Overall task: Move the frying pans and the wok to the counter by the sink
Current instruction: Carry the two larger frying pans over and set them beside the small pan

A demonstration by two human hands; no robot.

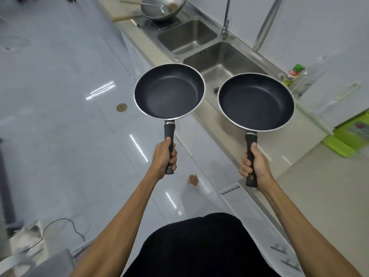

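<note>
counter [225,134]: beige, with double steel sink [217,62].
right frying pan [256,100]: dark nonstick, in the air over counter edge and sink; right hand [254,164] wrapped tight on its handle.
left frying pan [169,90]: same kind, in the air over the floor just beside the counter; left hand [165,156] clenched round its handle.
wok [162,7]: steel, on the burner beyond the sink.
bottle [292,74]: green cap, beside sink.

Bright, even light is seen; glare streaks are thrown on the glossy floor [60,116], and edges are bent and blurred.
</note>
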